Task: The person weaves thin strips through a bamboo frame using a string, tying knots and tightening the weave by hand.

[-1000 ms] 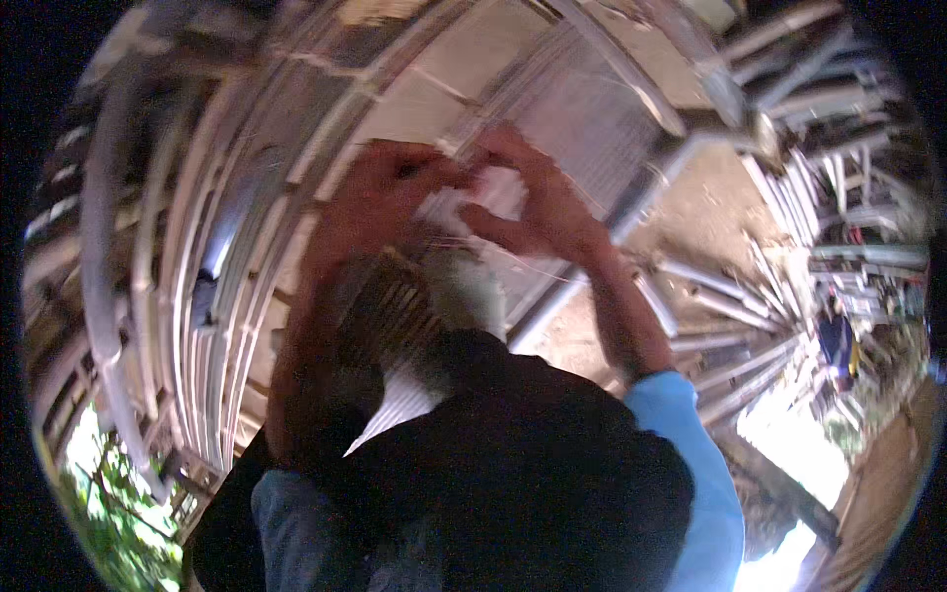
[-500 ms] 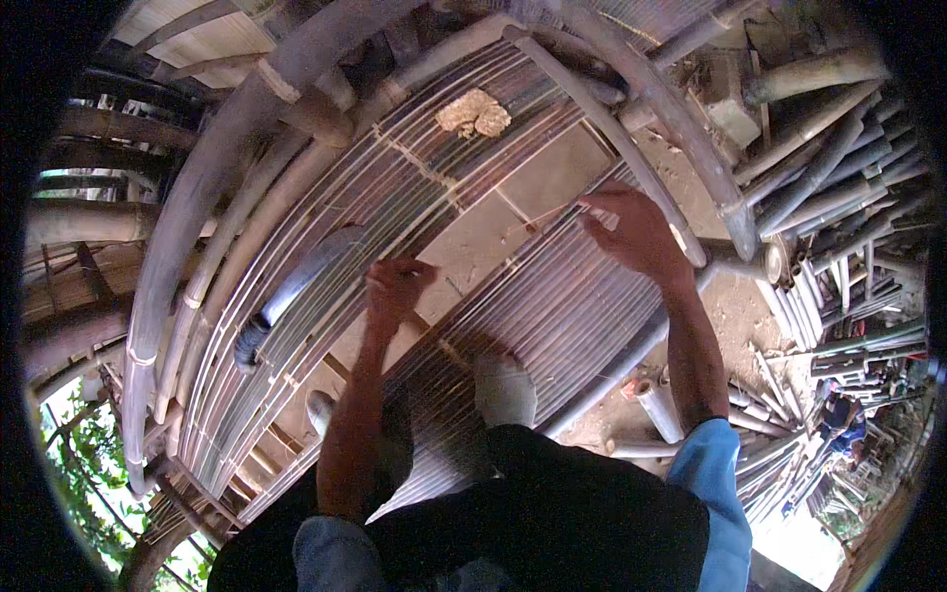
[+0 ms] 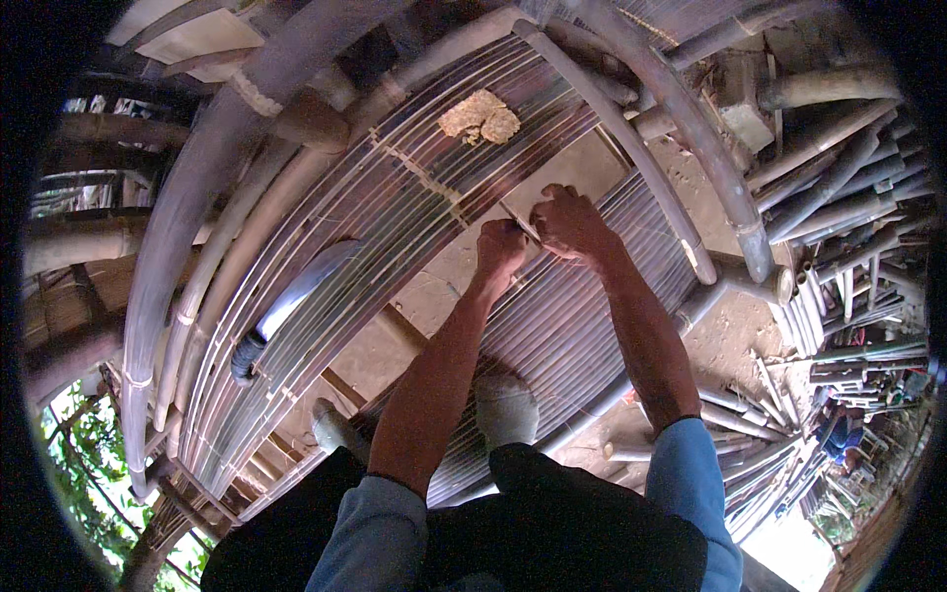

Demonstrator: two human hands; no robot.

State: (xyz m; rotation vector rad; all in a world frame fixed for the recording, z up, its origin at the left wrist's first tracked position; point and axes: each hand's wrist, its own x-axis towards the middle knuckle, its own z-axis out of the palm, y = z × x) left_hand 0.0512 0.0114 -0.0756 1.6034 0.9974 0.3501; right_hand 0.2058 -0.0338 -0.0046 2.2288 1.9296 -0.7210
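Observation:
My left hand (image 3: 501, 249) and my right hand (image 3: 569, 223) are close together over the gap between two panels of thin bamboo slats. Both are closed, fingers pinched around a thin pale strip (image 3: 520, 221) that shows between them. The far panel (image 3: 395, 247) is crossed by a tied binding line (image 3: 419, 173); the near panel (image 3: 582, 281) lies under my right forearm. A knife (image 3: 306, 296) with a broad shiny blade and dark wrapped handle rests on the far panel, left of my hands. Beyond them, a tan, crumbly-looking lump (image 3: 480, 116) lies on the slats.
Thick bamboo poles (image 3: 187, 227) frame the left side, and another pole (image 3: 631, 148) crosses at the right. Stacked bamboo lengths (image 3: 838, 207) fill the far right. My feet, one in a light shoe (image 3: 507, 407), are at the near panel. Bare ground shows through the gaps.
My hands have come together: the left moved up and right, the right moved left. The pale strip now shows between them. The knife and the tan lump stay in place.

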